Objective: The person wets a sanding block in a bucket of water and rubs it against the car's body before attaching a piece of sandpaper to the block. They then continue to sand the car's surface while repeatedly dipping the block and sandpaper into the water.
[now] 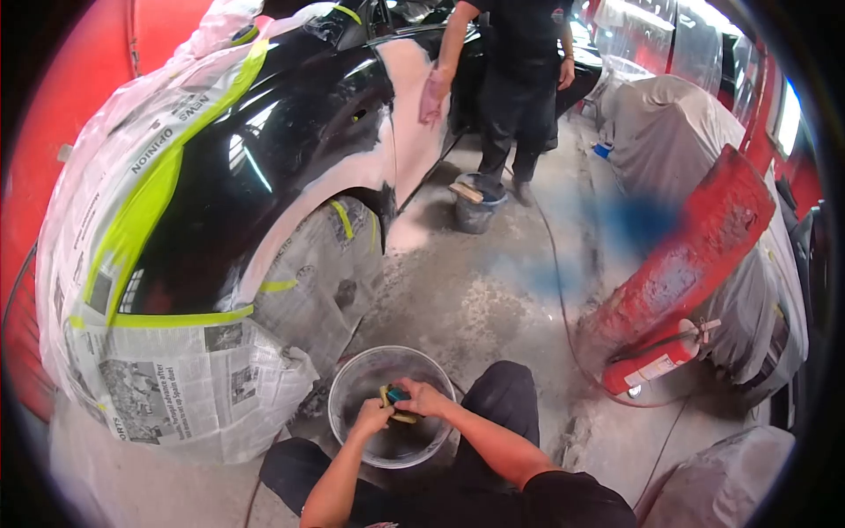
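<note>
Between my knees stands a round grey bucket, and both my hands are over its mouth. My right hand is closed on a small dark teal block. A yellow strip, which looks like sandpaper or thin sponge, lies against the block. My left hand pinches the strip's left end. The bottom of the bucket looks dark and is partly hidden by my hands.
A black car with pinkish filler stands ahead left, masked with newspaper. Another person rests a hand on its panel, beside a second bucket. A fire extinguisher, red post and hose are right.
</note>
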Action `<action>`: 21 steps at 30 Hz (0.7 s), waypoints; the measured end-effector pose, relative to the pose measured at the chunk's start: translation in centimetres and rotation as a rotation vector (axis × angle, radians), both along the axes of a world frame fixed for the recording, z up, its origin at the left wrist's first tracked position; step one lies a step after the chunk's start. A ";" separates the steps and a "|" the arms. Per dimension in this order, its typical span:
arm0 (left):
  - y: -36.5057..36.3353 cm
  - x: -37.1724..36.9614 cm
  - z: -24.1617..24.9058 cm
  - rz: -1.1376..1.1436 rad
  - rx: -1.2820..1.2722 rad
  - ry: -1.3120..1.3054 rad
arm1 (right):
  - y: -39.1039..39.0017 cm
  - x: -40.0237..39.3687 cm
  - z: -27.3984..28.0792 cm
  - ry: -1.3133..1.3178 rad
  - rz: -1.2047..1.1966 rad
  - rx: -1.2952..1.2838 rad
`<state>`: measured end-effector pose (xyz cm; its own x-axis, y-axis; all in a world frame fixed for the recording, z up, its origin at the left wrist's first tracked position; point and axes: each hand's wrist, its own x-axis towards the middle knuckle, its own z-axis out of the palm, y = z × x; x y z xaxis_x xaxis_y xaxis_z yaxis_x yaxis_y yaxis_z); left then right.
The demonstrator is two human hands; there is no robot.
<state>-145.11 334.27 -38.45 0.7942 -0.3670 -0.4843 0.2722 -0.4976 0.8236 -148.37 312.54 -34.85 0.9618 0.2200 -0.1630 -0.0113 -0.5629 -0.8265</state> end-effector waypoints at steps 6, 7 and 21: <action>-0.2 0.2 0.0 0.072 -0.259 0.195 | -0.1 0.1 0.9 0.048 -0.055 0.063; -0.1 -0.1 0.1 0.084 -0.317 0.253 | -0.2 0.1 1.3 0.101 -0.069 0.097; -0.4 -1.0 3.7 -0.022 -0.511 0.205 | -0.5 0.7 -0.2 -0.185 -0.057 0.151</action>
